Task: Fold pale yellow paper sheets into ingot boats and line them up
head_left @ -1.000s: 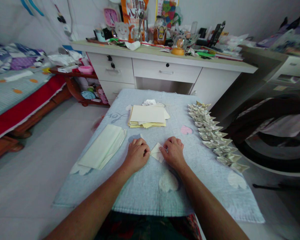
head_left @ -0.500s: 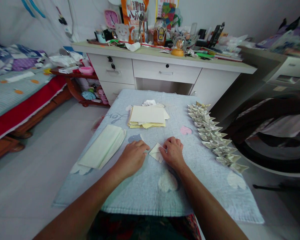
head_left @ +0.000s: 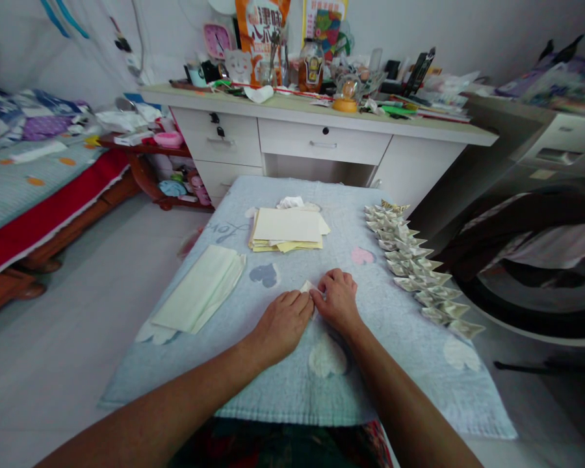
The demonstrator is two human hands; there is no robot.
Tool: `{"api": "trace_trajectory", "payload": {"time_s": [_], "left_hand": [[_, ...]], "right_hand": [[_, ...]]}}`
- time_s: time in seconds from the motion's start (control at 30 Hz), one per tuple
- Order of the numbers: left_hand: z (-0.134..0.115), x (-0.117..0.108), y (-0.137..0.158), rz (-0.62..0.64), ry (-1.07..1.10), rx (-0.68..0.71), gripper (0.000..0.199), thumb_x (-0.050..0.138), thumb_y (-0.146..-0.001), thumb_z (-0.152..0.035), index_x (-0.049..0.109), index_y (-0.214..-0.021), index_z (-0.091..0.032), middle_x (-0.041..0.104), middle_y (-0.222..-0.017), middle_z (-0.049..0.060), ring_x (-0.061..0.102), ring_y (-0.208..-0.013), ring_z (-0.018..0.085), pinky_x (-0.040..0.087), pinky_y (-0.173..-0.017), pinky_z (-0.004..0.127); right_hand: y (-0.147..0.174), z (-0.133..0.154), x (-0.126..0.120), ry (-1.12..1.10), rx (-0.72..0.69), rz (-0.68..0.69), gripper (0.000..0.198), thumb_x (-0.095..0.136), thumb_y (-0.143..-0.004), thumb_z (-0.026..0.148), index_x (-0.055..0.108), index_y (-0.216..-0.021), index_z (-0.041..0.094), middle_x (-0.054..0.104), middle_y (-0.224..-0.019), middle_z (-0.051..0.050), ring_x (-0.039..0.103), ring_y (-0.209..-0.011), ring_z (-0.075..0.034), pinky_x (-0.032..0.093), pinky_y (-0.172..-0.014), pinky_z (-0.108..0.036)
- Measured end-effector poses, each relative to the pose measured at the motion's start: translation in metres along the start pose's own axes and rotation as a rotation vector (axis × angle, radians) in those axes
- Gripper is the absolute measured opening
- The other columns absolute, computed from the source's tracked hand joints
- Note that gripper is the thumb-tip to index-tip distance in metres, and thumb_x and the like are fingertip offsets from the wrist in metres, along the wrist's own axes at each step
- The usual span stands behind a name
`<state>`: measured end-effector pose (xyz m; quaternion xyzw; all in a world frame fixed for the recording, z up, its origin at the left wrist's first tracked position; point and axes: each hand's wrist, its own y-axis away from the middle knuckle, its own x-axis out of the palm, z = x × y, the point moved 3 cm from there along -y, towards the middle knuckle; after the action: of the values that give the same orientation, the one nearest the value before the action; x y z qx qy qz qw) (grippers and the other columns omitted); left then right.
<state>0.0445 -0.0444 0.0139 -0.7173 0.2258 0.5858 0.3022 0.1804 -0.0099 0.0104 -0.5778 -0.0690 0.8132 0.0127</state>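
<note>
A small piece of folded pale paper (head_left: pixel 307 286) lies on the cloth-covered table (head_left: pixel 283 383), mostly covered by my fingers. My left hand (head_left: pixel 285 322) has its fingers curled down on the paper's near left part. From the right, my right hand (head_left: pixel 338 297) pinches the paper's right side with thumb and fingers. The two hands nearly touch over it. Beyond them sits a stack of cream and yellow paper sheets (head_left: pixel 287 225). Pale green folded sheets (head_left: pixel 199 286) rest to the left of my left hand.
Rows of folded paper boats (head_left: pixel 412 260) line the table's right side. A crumpled white tissue (head_left: pixel 290 202) lies behind the stack. Past the table stands a cluttered desk (head_left: pixel 322 123); a bed (head_left: pixel 53 182) is at left and a washing machine (head_left: pixel 541 227) at right.
My left hand has moved right and onto the folded paper, covering much of it. My right hand stays at the paper's right side.
</note>
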Motion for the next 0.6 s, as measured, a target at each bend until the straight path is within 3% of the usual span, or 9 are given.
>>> {"api": "trace_trajectory", "payload": {"time_s": [0.47, 0.6], "left_hand": [[0.004, 0.000, -0.001, -0.022, 0.051, -0.047, 0.028, 0.044, -0.092, -0.020, 0.054, -0.118, -0.019, 0.062, -0.106, 0.007, 0.052, -0.097, 0.024, 0.042, -0.088, 0.040], [0.005, 0.003, 0.001, -0.025, 0.025, -0.066, 0.030, 0.046, -0.091, -0.021, 0.053, -0.120, -0.020, 0.060, -0.118, 0.007, 0.051, -0.101, 0.023, 0.041, -0.090, 0.041]], "right_hand": [[0.000, -0.021, -0.009, -0.173, 0.002, 0.051, 0.012, 0.061, -0.082, 0.029, 0.066, -0.075, 0.020, 0.056, -0.100, -0.005, 0.044, -0.097, -0.022, 0.030, -0.083, -0.034], [-0.002, -0.021, -0.007, -0.150, 0.009, 0.075, 0.011, 0.062, -0.081, 0.029, 0.066, -0.075, 0.020, 0.055, -0.102, -0.005, 0.043, -0.098, -0.023, 0.030, -0.083, -0.035]]}}
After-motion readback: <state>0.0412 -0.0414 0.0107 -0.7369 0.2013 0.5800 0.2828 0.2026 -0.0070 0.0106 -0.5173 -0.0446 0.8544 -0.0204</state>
